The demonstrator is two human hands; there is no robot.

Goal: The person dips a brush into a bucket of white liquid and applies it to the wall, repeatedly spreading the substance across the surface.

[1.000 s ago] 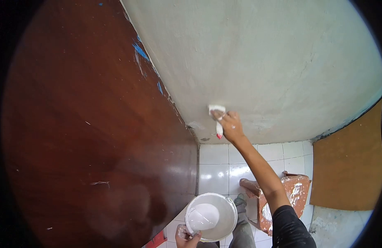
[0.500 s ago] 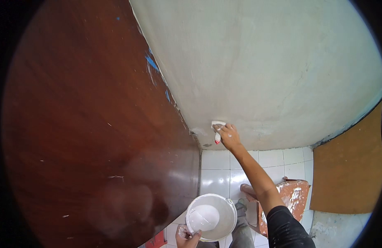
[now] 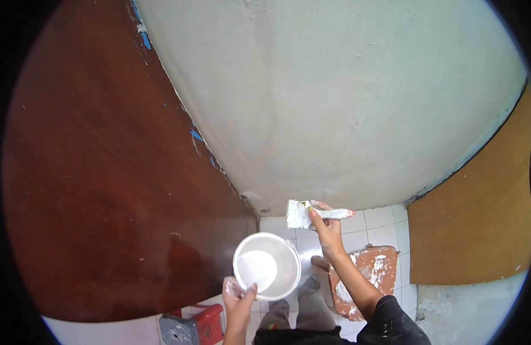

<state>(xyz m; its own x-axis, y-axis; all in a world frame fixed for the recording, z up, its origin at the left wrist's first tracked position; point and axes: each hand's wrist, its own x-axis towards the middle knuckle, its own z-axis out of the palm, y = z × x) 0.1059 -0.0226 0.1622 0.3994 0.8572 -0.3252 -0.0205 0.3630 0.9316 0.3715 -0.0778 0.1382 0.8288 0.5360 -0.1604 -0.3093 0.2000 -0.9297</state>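
Observation:
My right hand (image 3: 327, 230) grips a paintbrush (image 3: 334, 213) by its handle, fingers closed round it. The brush lies nearly level, its white-coated bristles pointing left and its red-tipped handle end to the right. It is apart from the pale wall (image 3: 334, 115). To the lower left, my left hand (image 3: 240, 300) pinches the rim of a white bucket (image 3: 288, 270), thumb on the near edge. White paint (image 3: 258, 270) covers part of the bucket's bottom. Paint smears mark both hands.
A dark reddish-brown wooden panel (image 3: 104, 190) rises at the left, with blue marks along its edge. A paint-splashed reddish stool (image 3: 380, 264) stands on the white tiles right of my legs. Lower left is a red and grey stool (image 3: 208, 325); a brown panel (image 3: 472, 224) is at right.
My right hand has drawn the brush back off the wall and turned it, bristles now to the left. My left hand has raised the bucket. The camera view has shifted.

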